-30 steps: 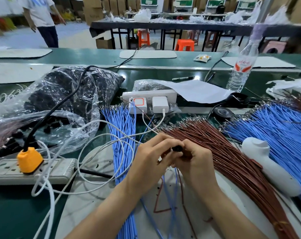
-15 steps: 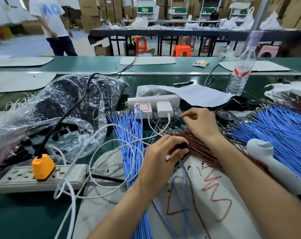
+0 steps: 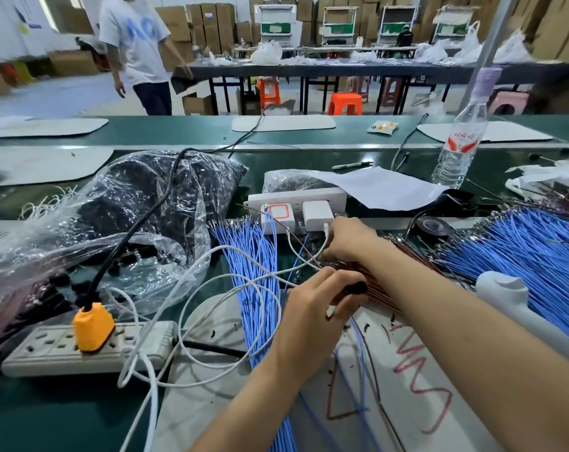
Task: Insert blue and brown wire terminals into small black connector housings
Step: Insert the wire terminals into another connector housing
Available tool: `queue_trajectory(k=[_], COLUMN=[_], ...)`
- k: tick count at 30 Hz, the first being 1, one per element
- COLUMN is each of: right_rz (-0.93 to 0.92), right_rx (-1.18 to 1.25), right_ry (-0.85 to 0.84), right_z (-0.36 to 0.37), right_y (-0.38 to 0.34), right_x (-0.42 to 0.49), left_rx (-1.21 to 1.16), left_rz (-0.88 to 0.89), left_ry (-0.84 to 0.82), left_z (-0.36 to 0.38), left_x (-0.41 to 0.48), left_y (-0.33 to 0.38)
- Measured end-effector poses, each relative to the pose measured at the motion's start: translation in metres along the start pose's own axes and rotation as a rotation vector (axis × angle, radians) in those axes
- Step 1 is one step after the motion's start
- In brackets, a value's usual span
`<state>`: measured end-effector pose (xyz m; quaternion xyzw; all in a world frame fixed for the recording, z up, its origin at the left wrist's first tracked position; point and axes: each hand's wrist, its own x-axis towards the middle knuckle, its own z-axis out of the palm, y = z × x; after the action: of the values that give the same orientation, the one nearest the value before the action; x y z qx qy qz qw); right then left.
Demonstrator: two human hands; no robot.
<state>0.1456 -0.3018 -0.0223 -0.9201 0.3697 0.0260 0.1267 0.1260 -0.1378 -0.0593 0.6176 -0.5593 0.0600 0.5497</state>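
Observation:
My left hand [image 3: 312, 308] pinches a small black connector housing [image 3: 356, 287], and a blue wire [image 3: 358, 340] and a brown wire hang from it toward me. My right hand [image 3: 350, 243] reaches forward onto the far ends of the brown wire bundle [image 3: 384, 288], fingers curled down among the terminals; what they pinch is hidden. A bundle of blue wires [image 3: 257, 272] lies left of my hands. A larger fan of blue wires [image 3: 531, 252] lies to the right. Clear bags of black housings [image 3: 139, 203] sit on the left.
A white power strip with chargers [image 3: 296, 203] stands just beyond my right hand. A grey power strip with an orange plug [image 3: 91, 324] and looping white cables [image 3: 211, 308] lie left. A white tool [image 3: 511, 298], tape roll [image 3: 434, 226] and water bottle [image 3: 459, 141] stand right. A person walks behind.
My right hand left the housing and reached forward to the brown terminals, then shifted slightly left toward the chargers. My left hand keeps the housing, barely moved.

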Motion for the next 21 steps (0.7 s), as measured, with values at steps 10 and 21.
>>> queue_trajectory(k=[10,21], right_rz=[0.062,-0.191], right_rx=[0.585,1.549], right_ry=[0.372,0.341], right_z=[0.013,0.015], right_y=[0.013,0.041], right_x=[-0.008,-0.117], left_rx=[-0.066,-0.142], left_rz=[-0.087,-0.220], left_ry=[0.049,0.052], left_z=[-0.001,0.000], left_x=[0.000,-0.002], left_y=[0.002,0.002])
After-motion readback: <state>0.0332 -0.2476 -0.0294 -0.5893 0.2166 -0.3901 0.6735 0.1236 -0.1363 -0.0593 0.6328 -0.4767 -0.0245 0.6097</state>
